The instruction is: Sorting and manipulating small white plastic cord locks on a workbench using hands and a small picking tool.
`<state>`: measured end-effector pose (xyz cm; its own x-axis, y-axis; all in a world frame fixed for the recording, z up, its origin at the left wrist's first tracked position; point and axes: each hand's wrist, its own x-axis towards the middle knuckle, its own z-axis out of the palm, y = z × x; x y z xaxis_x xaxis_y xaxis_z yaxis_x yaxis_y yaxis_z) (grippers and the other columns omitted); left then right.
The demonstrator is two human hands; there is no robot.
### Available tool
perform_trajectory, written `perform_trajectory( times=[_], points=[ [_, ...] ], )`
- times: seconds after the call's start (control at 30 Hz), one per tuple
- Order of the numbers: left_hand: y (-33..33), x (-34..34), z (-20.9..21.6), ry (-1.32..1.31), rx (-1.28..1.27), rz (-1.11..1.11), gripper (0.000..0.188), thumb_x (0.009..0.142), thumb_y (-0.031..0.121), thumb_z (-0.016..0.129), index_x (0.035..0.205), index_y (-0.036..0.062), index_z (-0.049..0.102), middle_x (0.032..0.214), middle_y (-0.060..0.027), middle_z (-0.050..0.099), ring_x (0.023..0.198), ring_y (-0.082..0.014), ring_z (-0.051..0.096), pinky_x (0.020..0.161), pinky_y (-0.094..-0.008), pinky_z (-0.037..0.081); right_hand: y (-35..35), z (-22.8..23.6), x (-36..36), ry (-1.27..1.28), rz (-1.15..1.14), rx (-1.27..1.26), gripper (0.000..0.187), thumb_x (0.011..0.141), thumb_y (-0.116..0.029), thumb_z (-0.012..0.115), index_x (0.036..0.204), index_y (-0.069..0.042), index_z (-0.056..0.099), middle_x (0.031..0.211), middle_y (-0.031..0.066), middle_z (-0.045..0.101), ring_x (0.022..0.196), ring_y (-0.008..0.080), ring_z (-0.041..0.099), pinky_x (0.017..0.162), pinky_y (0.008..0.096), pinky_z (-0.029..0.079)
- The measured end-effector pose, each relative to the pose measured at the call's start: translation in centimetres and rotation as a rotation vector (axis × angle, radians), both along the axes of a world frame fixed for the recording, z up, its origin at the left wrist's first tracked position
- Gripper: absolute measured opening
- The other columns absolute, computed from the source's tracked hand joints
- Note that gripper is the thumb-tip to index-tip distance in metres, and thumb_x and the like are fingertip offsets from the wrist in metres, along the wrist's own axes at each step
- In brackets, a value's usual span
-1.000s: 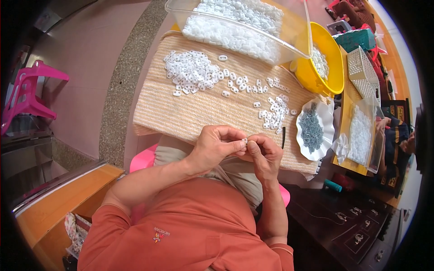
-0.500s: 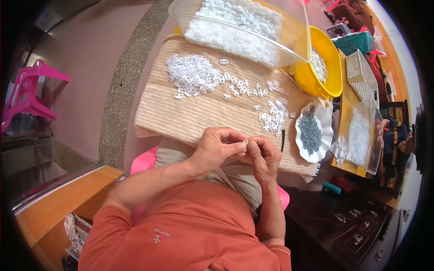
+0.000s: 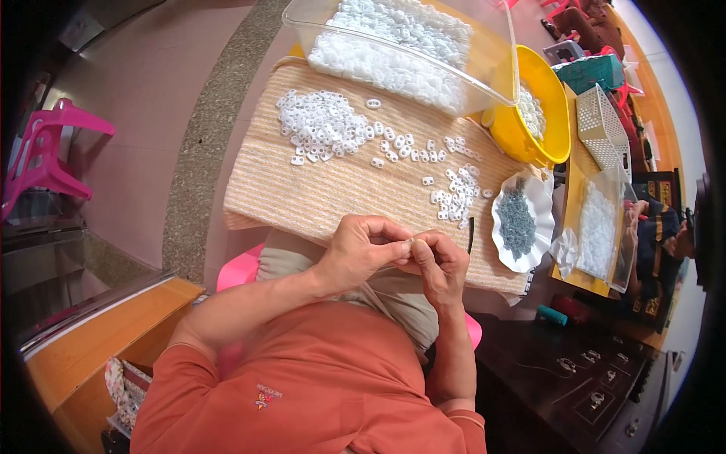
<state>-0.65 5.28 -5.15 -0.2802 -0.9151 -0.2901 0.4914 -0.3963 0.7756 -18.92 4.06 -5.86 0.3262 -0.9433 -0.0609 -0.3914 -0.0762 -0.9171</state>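
Just past the near edge of the cloth-covered table, my left hand (image 3: 364, 248) and my right hand (image 3: 440, 261) meet fingertip to fingertip. Both are closed in a pinch around a small white plastic piece, mostly hidden by the fingers. On the striped beige cloth (image 3: 302, 193) lie loose white two-holed plastic pieces: a large pile (image 3: 321, 125) at the far left, a scattered row (image 3: 404, 145), and a smaller cluster (image 3: 457, 195) nearer my right hand. A white scalloped dish (image 3: 502, 244) of small dark grey parts (image 3: 516, 223) stands to the right of that hand.
A clear plastic bin (image 3: 491, 76) full of white pieces stands at the table's far side. Beside it is a yellow basin (image 3: 560, 113). Further right are a white perforated basket (image 3: 601, 125) and another clear bin (image 3: 624, 250). A pink stool (image 3: 57, 151) stands at left.
My fingertips have closed further over the small white piece, so less of it shows. Both hands stay in nearly the same place; the view has shifted very slightly.
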Motion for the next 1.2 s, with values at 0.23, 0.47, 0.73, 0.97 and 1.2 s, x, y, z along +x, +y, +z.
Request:
perform_trajectory(
  times=[0.23,0.47,0.73,0.97,1.2],
  points=[
    [0.0,0.2,0.3,-0.026,-0.017,-0.027,0.014,0.087,0.003,0.066,0.098,-0.0057,0.065,0.082,-0.0063,0.066,0.073,-0.0092,0.061,0.067,-0.0231,0.051,-0.1,-0.1,-0.3,0.052,0.052,0.096,0.018,0.096,-0.01,0.055,0.089,0.006,0.06,0.078,0.0064,0.064,0.071,0.0112,0.064,0.067,0.0241,0.057],
    [-0.2,-0.1,-0.3,0.026,0.017,-0.037,0.016,0.087,0.004,0.067,0.099,-0.0047,0.065,0.085,-0.007,0.067,0.076,-0.0107,0.063,0.071,-0.0236,0.053,0.0,0.9,-0.4,-0.05,-0.054,0.171,0.018,0.097,-0.01,0.054,0.091,0.006,0.061,0.08,0.0071,0.065,0.071,0.0109,0.064,0.066,0.0233,0.056],
    [-0.3,0.0,-0.4,0.091,0.082,-0.001,0.015,0.086,0.001,0.065,0.1,-0.0056,0.063,0.087,-0.0083,0.066,0.078,-0.0124,0.064,0.071,-0.0257,0.056,-3.1,4.7,-2.5,0.428,-0.005,-0.502,0.015,0.082,-0.001,0.066,0.096,0.0,0.063,0.087,0.0097,0.065,0.082,0.0217,0.062,0.071,0.0326,0.048],
    [-0.3,0.2,-0.3,0.126,0.069,-0.006,0.018,0.086,0.001,0.066,0.101,-0.0067,0.062,0.087,-0.0093,0.065,0.078,-0.0132,0.064,0.071,-0.0265,0.057,-8.6,7.4,-4.1,1.034,0.118,-0.668,0.024,0.078,-0.002,0.058,0.101,-0.003,0.064,0.105,0.0159,0.065,0.112,0.0392,0.053,0.093,0.0414,0.043],
    [-0.4,0.4,-0.1,0.134,0.115,-0.006,0.016,0.084,0.0,0.067,0.1,-0.0039,0.063,0.088,-0.009,0.066,0.078,-0.0139,0.064,0.072,-0.0267,0.056,-9.6,7.0,-3.2,1.137,0.184,-0.576,0.027,0.07,-0.002,0.059,0.097,-0.003,0.064,0.09,0.0152,0.064,0.098,0.0356,0.056,0.088,0.0408,0.044]
  ],
)
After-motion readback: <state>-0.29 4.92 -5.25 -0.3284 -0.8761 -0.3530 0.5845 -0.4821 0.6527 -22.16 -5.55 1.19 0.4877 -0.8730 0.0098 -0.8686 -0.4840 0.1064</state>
